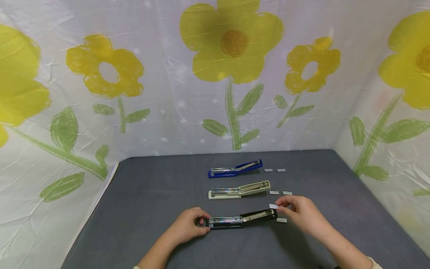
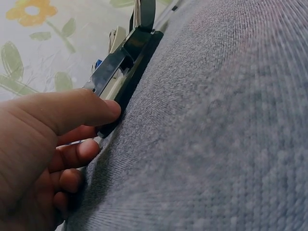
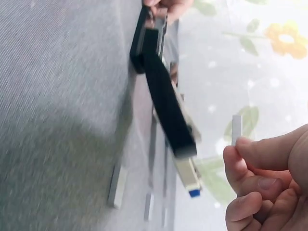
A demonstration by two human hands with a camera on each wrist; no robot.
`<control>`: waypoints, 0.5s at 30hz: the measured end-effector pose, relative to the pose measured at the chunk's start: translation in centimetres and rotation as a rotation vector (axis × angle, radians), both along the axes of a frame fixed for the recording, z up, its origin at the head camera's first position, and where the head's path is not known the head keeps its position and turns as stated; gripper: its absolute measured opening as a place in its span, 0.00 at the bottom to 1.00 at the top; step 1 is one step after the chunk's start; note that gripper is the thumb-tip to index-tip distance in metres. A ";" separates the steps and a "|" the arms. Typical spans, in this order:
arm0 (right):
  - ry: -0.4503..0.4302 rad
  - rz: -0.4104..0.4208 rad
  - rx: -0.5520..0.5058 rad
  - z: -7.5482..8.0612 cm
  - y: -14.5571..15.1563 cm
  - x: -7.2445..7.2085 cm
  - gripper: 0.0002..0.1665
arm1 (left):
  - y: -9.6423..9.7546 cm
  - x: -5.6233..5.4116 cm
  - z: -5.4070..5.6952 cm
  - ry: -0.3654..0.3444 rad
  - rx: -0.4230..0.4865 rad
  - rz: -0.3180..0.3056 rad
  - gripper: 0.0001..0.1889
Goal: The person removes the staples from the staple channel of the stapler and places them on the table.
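My left hand (image 1: 186, 226) grips the left end of a black stapler (image 1: 242, 221), whose top is swung open to the right. In the left wrist view the thumb and fingers (image 2: 82, 108) hold the stapler's end on the cloth. Between right thumb and fingertips, my right hand (image 1: 305, 213) pinches a small strip of staples (image 1: 273, 206). That strip (image 3: 237, 129) is raised off the table, near the stapler's tilted end (image 3: 171, 110). Another strip of staples (image 1: 282, 220) lies beside the black stapler, below the right hand.
Behind stand an opened cream stapler (image 1: 226, 193) and, farther back, an opened blue stapler (image 1: 223, 173). Two staple strips lie right of each, such as one strip (image 1: 287, 193) by the cream stapler and one strip (image 1: 281, 170) by the blue. A flowered curtain (image 1: 161, 123) borders the grey tabletop (image 1: 151, 186).
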State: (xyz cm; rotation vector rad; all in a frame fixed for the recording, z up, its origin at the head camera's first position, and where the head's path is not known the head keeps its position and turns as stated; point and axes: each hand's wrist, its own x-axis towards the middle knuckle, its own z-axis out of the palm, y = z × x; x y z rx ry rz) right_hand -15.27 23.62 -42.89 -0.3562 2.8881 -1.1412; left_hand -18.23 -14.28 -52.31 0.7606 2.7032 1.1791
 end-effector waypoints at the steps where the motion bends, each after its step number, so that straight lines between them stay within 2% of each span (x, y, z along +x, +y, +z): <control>1: 0.004 -0.003 0.000 0.0 0.3 0.0 0.05 | 0.0 0.0 0.0 0.001 0.003 -0.001 0.12; 9: 0.048 0.009 0.044 -0.5 3.0 -0.1 0.04 | -0.1 0.1 0.1 -0.013 0.007 -0.001 0.13; 15: 0.072 -0.009 0.092 -1.8 5.2 -0.3 0.04 | 0.0 0.0 0.0 -0.030 0.005 -0.004 0.13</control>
